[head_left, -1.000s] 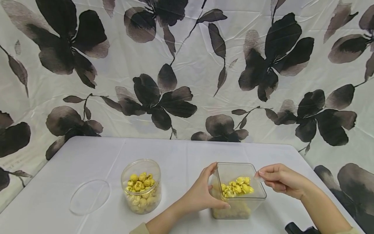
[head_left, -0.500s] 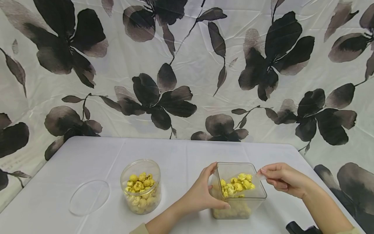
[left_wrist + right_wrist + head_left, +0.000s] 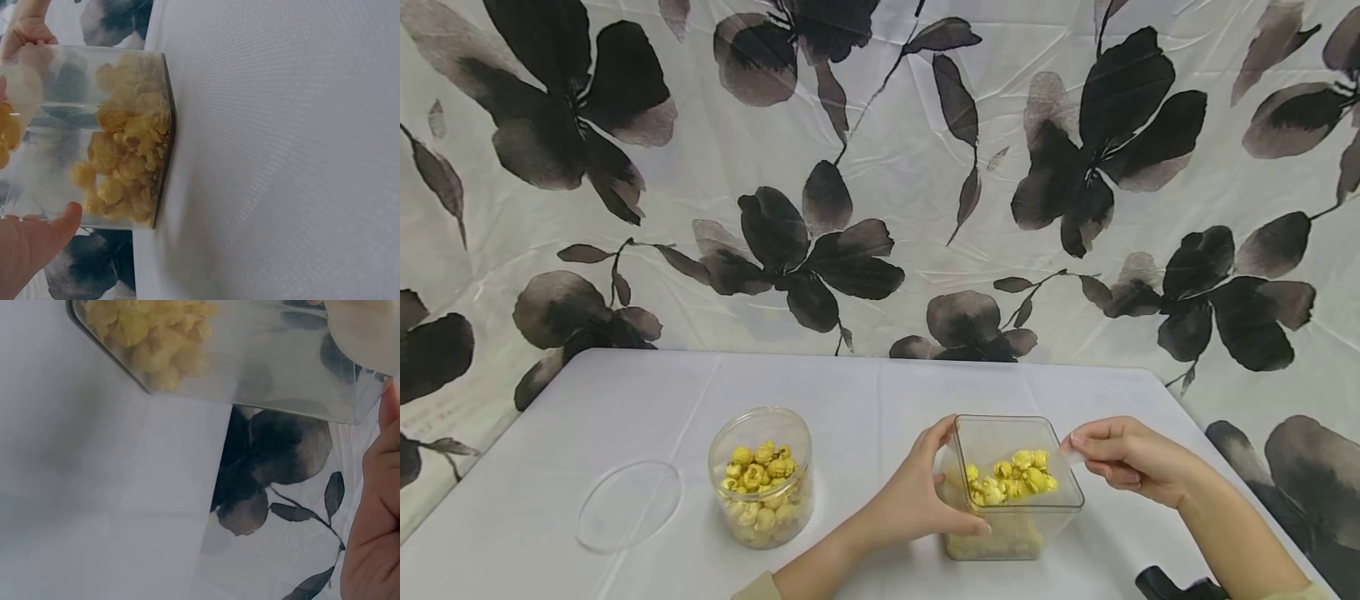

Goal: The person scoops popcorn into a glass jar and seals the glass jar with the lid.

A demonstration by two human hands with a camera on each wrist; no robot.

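A clear square container (image 3: pixel 1051 527) stands on the white table, partly filled with yellow popcorn (image 3: pixel 1015 479). My left hand (image 3: pixel 917 492) grips its left side, thumb along the front and fingers at the back. At the right rim, my right hand (image 3: pixel 1120 458) pinches the end of a translucent whitish scoop (image 3: pixel 1070 454) that reaches down into the container. In the right wrist view the scoop's rounded part (image 3: pixel 365 331) shows through the wall. Several popcorn pieces (image 3: pixel 9 134) lie high up beside it in the left wrist view, well above the rest.
Left of the square container stands a clear round jar (image 3: pixel 801 500) with popcorn in it. A clear round lid (image 3: pixel 583 508) lies flat farther left. A black object (image 3: pixel 1176 586) sits at the front right edge. Behind the table hangs a floral cloth (image 3: pixel 880 167).
My right hand has shifted slightly right and up with the scoop. Popcorn pieces inside the square container have shifted toward the right. My left hand stays on the container.
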